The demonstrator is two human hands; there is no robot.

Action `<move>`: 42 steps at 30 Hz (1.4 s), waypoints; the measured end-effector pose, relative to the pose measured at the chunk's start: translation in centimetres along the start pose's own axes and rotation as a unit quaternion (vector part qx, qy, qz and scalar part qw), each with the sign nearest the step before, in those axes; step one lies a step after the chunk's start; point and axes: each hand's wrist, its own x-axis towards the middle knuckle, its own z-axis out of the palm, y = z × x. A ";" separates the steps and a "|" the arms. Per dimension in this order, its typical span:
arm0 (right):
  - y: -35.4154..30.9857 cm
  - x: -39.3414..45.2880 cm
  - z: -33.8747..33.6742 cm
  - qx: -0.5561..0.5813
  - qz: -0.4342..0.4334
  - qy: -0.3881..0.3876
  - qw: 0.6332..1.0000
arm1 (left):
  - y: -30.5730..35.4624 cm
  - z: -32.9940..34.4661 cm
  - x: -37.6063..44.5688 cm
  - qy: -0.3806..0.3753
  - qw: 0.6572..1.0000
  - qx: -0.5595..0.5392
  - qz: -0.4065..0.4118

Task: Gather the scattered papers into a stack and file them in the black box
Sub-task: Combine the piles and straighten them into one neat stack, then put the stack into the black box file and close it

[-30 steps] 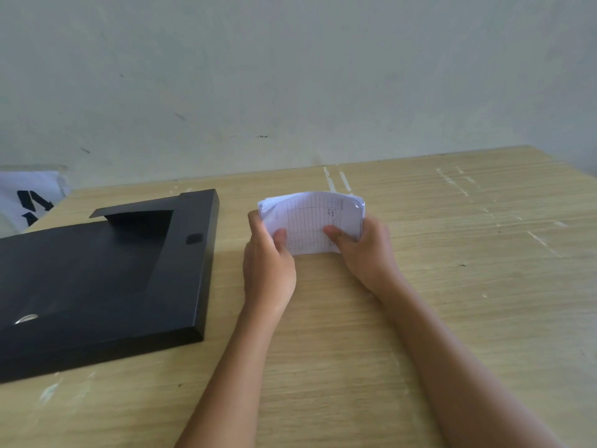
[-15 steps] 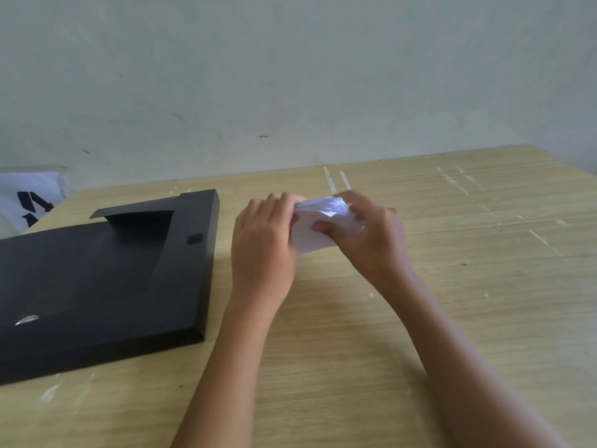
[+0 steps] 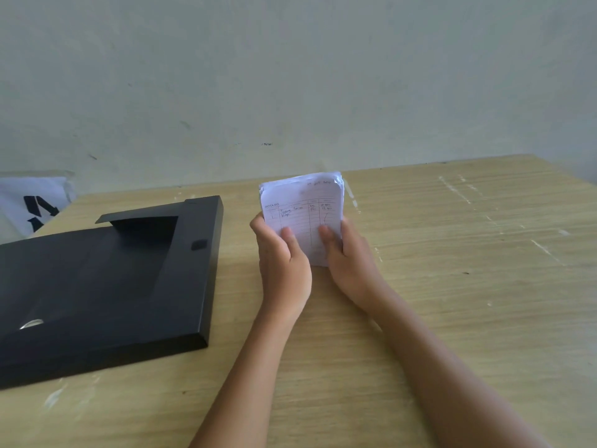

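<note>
A person's two bare forearms reach forward over a light wooden table (image 3: 452,302), seen from above and behind the hands. Both hands hold one stack of papers (image 3: 302,208) upright, its bottom edge at or just above the table; the hands hide that edge, so contact cannot be told. The left hand (image 3: 281,263) has its grip clamped on the stack's left side, thumb pressed on the front sheet and fingers wrapped behind. The right hand (image 3: 350,260) has its grip clamped on the right side in the same way, thumb on the front. The two thumbs are near each other on the lower half of the front sheet.

The front sheet is white with ruled lines and columns, like a receipt form, with some handwriting near the top that is too small to read. The top corners of the stack are rounded and the sheet edges look slightly uneven.

The black box (image 3: 106,286) lies flat on the table to the left of the hands, near the left hand but apart from it. Its lid appears shut, with a shallow recess in the top and a small rectangular notch on the right-hand band.

A pale greenish wall (image 3: 290,76) rises behind the table. At the far left edge, beyond the table, sits a white bag (image 3: 29,202) with black markings.
</note>
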 end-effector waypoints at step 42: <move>-8.3 -6.5 9.0 -0.045 -0.076 -0.118 0.989 | 3.8 -23.7 1.3 0.009 0.988 0.072 -0.140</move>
